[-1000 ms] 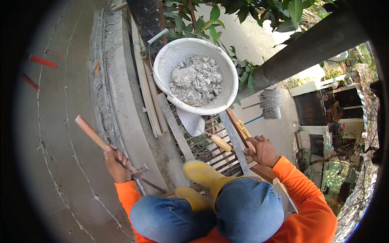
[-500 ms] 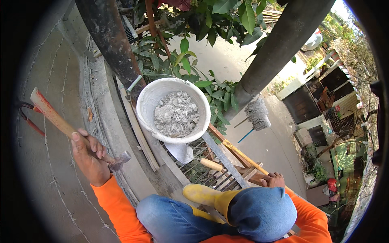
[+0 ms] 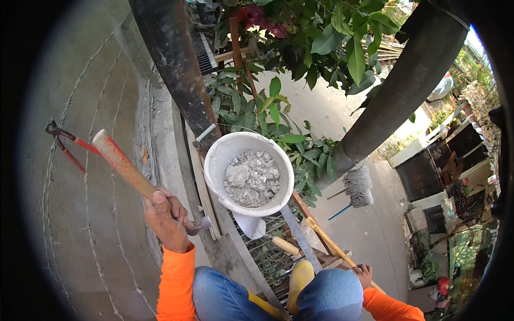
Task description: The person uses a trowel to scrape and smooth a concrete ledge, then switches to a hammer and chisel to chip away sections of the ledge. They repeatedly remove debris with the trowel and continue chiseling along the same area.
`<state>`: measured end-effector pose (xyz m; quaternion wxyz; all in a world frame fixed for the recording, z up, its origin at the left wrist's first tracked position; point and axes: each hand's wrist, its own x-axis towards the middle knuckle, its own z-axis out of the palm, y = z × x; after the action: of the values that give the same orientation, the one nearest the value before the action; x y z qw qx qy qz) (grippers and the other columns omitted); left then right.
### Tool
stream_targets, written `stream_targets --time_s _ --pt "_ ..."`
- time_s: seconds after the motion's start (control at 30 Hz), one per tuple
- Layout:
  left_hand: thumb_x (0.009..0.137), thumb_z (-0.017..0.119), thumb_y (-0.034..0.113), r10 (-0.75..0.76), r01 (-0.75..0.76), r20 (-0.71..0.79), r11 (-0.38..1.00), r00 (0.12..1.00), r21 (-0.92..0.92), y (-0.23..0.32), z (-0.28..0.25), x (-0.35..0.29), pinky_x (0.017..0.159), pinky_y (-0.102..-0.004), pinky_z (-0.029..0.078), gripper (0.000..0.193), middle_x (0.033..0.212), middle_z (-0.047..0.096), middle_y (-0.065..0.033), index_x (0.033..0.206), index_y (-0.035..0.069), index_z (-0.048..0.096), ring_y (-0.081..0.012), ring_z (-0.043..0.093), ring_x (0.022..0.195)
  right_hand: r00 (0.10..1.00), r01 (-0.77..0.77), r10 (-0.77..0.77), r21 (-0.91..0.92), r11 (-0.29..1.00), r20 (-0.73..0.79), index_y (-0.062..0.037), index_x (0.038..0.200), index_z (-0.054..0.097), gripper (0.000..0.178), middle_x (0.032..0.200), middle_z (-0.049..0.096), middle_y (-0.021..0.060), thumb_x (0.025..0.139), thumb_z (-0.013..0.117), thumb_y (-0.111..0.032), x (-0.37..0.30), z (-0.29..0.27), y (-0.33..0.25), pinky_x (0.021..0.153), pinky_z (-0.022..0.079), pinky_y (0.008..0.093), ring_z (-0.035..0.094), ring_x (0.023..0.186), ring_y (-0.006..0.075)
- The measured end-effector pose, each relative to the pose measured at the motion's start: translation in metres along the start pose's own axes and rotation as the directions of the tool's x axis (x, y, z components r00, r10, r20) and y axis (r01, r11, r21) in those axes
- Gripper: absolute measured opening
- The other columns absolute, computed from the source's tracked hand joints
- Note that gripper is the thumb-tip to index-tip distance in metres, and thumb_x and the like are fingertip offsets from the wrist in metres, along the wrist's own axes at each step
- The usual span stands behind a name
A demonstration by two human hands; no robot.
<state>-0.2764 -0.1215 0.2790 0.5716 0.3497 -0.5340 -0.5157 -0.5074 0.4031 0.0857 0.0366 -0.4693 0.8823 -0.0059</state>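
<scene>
In my left hand is a hammer, gripped close to its metal head. Its wooden handle, red toward the end, points up and left. Right of it stands a white bucket with grey broken rubble inside. My right hand is closed round a long wooden pole beside my right knee. A trowel with a pale wooden handle lies below the bucket, its blade partly hidden under the rim. Red-handled pincers rest at the far left.
Two thick dark posts slant up beyond the bucket, with leafy branches between them. A metal grating lies beneath the trowel. Wires run over the grey surface at left. A mop is at right.
The view has shifted, so the scene sits farther right and lower. My left hand, still holding the hammer, is nearer the bucket. More of the pincers shows. My right hand keeps its hold on the pole.
</scene>
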Motion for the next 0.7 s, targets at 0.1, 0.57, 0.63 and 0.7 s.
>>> stream_targets --time_s 0.1,0.57,0.63,0.7 --pt "0.11 0.051 0.048 0.028 -0.03 0.024 0.995 0.999 0.094 -0.016 -0.007 0.002 0.045 -0.0217 0.03 0.042 0.064 0.038 0.0029 0.1 0.007 0.049 -0.0049 0.034 0.05 0.997 -0.015 0.01 0.067 0.998 0.076 -0.0121 0.082 0.074 0.02 0.086 0.075 0.0071 0.092 0.065 -0.027 0.007 -0.008 -0.004 0.089 0.046 0.0482 0.066 0.094 0.0309" --pt "0.111 0.05 0.048 0.079 -0.097 0.066 0.936 0.995 0.34 -0.037 -0.007 -0.007 0.049 -0.0231 0.025 0.043 0.067 0.036 0.0019 0.105 0.005 0.052 -0.0066 0.032 0.056 0.997 0.05 -0.06 0.184 0.982 0.046 -0.0148 0.082 0.069 0.012 0.081 0.066 0.0009 0.088 0.071 -0.025 0.01 -0.019 0.005 0.074 0.051 0.0395 0.063 0.082 0.0237" --pt "0.11 0.05 0.049 0.111 -0.159 0.139 0.9 0.984 0.406 -0.043 -0.012 -0.012 0.049 -0.0233 0.026 0.044 0.068 0.033 0.0023 0.106 0.005 0.052 -0.0074 0.032 0.058 0.998 0.038 -0.048 0.229 0.973 0.038 -0.0146 0.084 0.07 0.012 0.081 0.066 0.0012 0.089 0.071 -0.025 0.006 -0.017 0.004 0.076 0.052 0.0395 0.063 0.083 0.0237" --pt "0.109 0.053 0.049 -0.005 0.009 -0.014 0.929 1.0 0.371 -0.047 -0.003 -0.017 0.046 -0.0257 0.033 0.045 0.07 0.034 0.0008 0.097 0.005 0.05 -0.0087 0.035 0.058 0.999 -0.04 0.039 0.252 0.967 0.009 -0.0141 0.087 0.07 0.014 0.083 0.067 0.0017 0.09 0.07 -0.027 0.002 -0.013 0.005 0.082 0.054 0.0407 0.065 0.088 0.0243"
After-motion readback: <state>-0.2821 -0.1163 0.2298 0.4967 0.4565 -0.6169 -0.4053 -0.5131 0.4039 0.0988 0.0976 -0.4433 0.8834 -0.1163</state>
